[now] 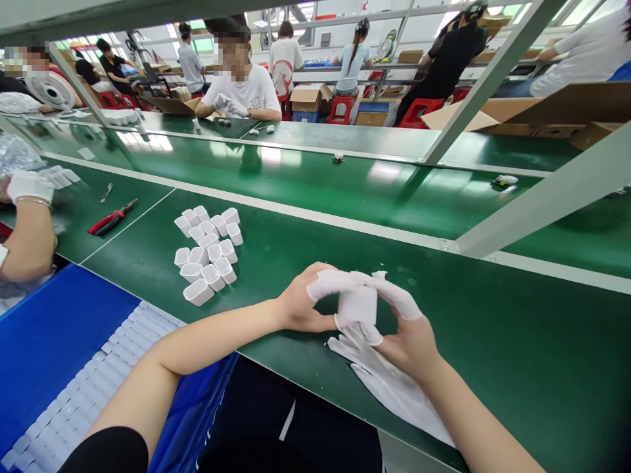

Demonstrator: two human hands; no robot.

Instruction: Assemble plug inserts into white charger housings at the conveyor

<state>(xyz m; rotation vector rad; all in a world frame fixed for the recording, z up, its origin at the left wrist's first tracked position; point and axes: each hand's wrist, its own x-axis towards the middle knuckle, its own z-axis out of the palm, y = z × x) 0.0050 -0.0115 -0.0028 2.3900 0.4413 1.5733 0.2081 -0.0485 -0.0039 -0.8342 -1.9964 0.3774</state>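
Observation:
Between my two hands, just above the green bench, is a small white plastic case [357, 307]. My left hand [308, 299] grips it from the left, with white covers on some fingers and the thumb bare. From the right, my right hand [409, 332] closes on the same case, its fingertips covered in white too. Below the case a white cloth glove [394, 387] lies flat on the bench, partly hidden by my right hand and forearm. Left of my hands stands a group of several open white plastic cases [208, 253].
Red-handled pliers [112, 218] and a small cutter [106, 192] lie at the left, near a co-worker's gloved hand [30, 187]. A blue bin [59, 328] below holds rows of white pieces [93, 381]. A slanted metal post [532, 197] rises at the right. Small parts [503, 182] lie on the green conveyor.

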